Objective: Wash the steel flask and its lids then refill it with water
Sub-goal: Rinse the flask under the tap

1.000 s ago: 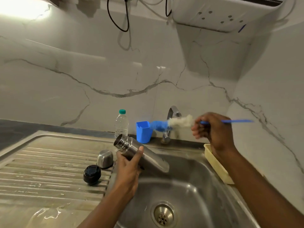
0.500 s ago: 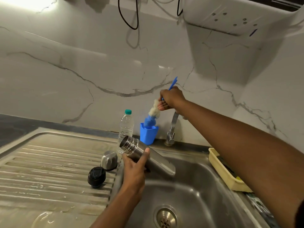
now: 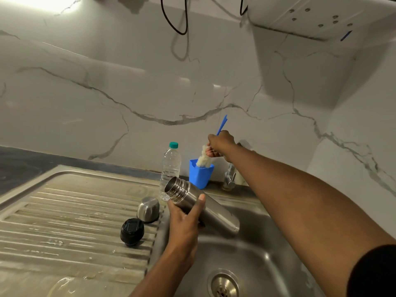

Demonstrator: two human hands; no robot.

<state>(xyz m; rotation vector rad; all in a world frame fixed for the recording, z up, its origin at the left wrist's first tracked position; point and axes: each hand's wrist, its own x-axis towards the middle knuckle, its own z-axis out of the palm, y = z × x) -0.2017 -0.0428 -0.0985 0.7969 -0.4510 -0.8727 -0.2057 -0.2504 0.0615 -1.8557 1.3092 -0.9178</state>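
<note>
meanwhile the left hand is gripping the open steel flask, tilting over the sink, while the right hand is pinching a brush into the blue cup.

White marble wall with grey veins wrapping round right corner. Light glaring at top left. Black cables hanging down wall. White box unit jutting out top right, casting shadow. Dark counter lying along wall's foot.

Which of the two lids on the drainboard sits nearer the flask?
The steel dome lid, just left of the flask; the black lid lies farther off.
</note>
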